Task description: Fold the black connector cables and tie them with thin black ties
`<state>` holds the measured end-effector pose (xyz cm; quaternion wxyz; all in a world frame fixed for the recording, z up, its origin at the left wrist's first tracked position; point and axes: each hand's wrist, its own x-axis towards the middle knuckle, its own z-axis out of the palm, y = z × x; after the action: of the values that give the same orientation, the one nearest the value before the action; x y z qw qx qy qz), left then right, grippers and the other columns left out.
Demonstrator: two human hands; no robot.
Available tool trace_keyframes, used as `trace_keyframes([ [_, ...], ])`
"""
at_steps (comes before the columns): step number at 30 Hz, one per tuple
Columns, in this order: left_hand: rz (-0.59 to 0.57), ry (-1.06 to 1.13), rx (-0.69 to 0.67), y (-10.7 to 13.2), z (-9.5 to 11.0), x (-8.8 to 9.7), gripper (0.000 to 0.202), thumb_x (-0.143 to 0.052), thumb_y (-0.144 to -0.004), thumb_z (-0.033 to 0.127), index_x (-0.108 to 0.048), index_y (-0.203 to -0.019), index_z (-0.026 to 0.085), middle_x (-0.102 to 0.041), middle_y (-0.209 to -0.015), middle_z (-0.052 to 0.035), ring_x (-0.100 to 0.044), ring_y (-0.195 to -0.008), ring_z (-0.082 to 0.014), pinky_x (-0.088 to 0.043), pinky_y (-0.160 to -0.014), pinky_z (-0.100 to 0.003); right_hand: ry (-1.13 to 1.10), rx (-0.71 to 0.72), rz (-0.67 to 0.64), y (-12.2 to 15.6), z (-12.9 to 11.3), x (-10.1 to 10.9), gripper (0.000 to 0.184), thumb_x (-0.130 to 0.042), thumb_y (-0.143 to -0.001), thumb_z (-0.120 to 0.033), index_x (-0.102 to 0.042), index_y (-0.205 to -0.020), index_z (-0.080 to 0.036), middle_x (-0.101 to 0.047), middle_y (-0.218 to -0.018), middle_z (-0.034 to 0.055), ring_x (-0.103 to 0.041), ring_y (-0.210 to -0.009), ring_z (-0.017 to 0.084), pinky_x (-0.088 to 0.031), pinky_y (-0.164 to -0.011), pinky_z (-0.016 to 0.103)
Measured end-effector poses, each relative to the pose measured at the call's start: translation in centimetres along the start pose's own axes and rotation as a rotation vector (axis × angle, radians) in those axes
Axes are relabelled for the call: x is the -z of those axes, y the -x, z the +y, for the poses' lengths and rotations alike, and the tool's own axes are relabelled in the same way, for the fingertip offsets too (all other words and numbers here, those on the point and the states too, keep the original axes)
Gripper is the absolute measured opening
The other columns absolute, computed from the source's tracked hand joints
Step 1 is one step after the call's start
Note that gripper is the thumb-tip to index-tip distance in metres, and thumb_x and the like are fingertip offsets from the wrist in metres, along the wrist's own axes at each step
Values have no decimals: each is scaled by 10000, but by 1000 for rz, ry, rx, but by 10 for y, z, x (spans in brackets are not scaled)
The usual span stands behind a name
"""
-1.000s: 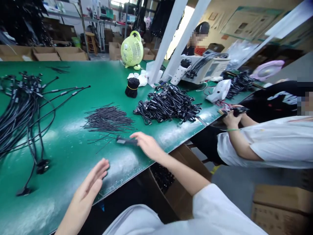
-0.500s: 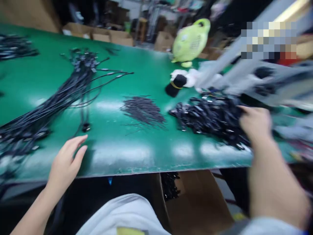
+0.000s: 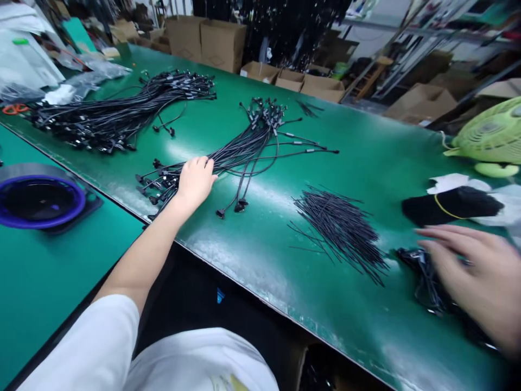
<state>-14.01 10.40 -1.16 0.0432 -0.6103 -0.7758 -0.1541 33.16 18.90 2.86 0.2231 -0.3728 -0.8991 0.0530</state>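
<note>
My left hand (image 3: 196,182) lies on a long bundle of black cables with small connectors (image 3: 240,155), its fingers curled over the strands. A second such bundle (image 3: 122,108) lies further back on the green bench mat (image 3: 260,260). My right hand (image 3: 476,271) is open, fingers spread, just over a heap of black cables (image 3: 423,277), and partly hides it. Next to those fingers sits a black wire bunch tied with a yellow band (image 3: 450,206). A fan of short thin black wires (image 3: 340,233) lies between my hands.
A lime-green fan (image 3: 488,133) stands at the right. A second green table (image 3: 49,282) adjoins on the left, holding a blue-rimmed round black dish (image 3: 40,201). Plastic bags (image 3: 24,70) and orange scissors (image 3: 15,108) lie back left. Cardboard boxes (image 3: 215,43) stand beyond the far edge.
My view has swung left along the bench. My left hand has moved from above the mat onto the cable bundle. My right hand has opened and lifted slightly over the cable heap.
</note>
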Motion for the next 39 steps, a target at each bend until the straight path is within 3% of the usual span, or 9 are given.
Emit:
trace_keyframes([
  [5,-92,-132,-9,-24,-37,7,228,-504,-933,253,-659,-1034,119,-621,-1069,-155,-540,-1012,-288,-432,-855,-381,-89,163,-118,-81,-67,-71,211,-445,-937,-331,-642,-958,-257,-656,-1052,87,-635,-976,243,-508,-871,417],
  [10,64,11,-200,-2,-7,17,243,-449,-953,231,-683,-993,178,-651,-1096,-99,-577,-966,-235,-435,-854,-342,-137,269,-123,-172,-153,-132,436,-508,-920,-238,-472,-1353,-207,-504,-1355,129,-635,-952,171,-521,-859,333],
  [12,82,122,-236,8,6,23,246,-439,-955,240,-675,-1006,189,-651,-1121,-92,-603,-937,-218,-441,-807,-318,-54,289,-142,-209,-170,-148,365,-595,-872,-206,-575,-1236,-206,-582,-1240,107,-634,-924,161,-510,-794,279],
  [15,8,265,-138,20,7,37,231,-441,-946,275,-661,-934,205,-656,-1019,-64,-619,-768,-179,-431,-708,-290,34,232,-121,-258,-161,-152,63,-646,-810,-111,-663,-830,-168,-650,-854,49,-621,-777,140,-474,-699,241],
  [19,-101,578,61,31,-20,46,235,-433,-926,322,-623,-828,224,-624,-727,10,-566,-591,-149,-403,-628,-262,68,104,130,-291,-118,-106,137,-501,-921,-124,-633,-887,-121,-649,-899,53,-601,-843,137,-484,-807,312],
  [23,-80,871,187,34,-41,37,211,-523,-869,369,-630,-786,208,-624,-676,9,-561,-610,-145,-414,-630,-246,74,73,389,-296,-101,-39,330,-313,-1001,-246,-619,-1060,-140,-637,-1084,113,-559,-1044,174,-436,-937,370],
  [28,-72,1501,304,41,-46,39,266,-665,-788,404,-578,-701,168,-532,-603,14,-487,-542,-100,-403,-547,-221,343,126,365,-284,-79,13,470,-262,-1002,-378,-668,-1031,-143,-641,-1079,144,-525,-1195,260,-392,-957,451],
  [34,-165,1888,440,64,-36,62,241,-736,-752,341,-611,-759,135,-579,-657,-11,-544,-560,-88,-435,-532,-205,586,138,176,-215,-62,3,445,-197,-1009,-359,-621,-907,-268,-593,-812,137,-609,-809,248,-393,-631,380],
  [39,-156,1787,262,71,-2,63,261,-714,-781,380,-603,-809,145,-603,-733,-10,-580,-626,-96,-448,-582,-207,547,252,-66,-117,-101,-33,256,-417,-940,-381,-530,-753,-247,-605,-679,87,-487,-480,187,-165,-454,293],
])
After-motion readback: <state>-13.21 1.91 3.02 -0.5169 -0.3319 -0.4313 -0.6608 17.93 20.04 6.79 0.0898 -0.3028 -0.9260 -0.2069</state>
